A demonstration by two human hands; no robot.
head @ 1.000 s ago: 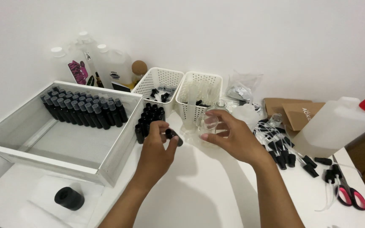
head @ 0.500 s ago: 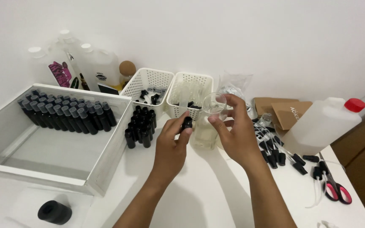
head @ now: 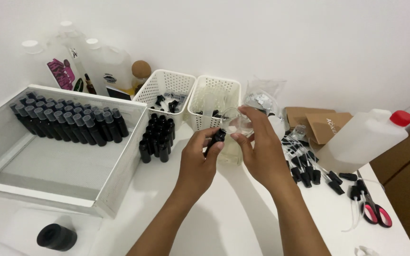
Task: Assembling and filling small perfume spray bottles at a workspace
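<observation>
Partly hidden, the small black bottle sits pinched in the left hand; right hand pinches a clear funnel.

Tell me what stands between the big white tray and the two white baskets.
In the head view, a cluster of small black bottles stands on the table between the tray and the baskets.

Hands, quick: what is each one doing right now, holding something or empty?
Left hand: closed on a small black bottle.
Right hand: holding a clear glass beaker, tipped over the bottle.
</observation>
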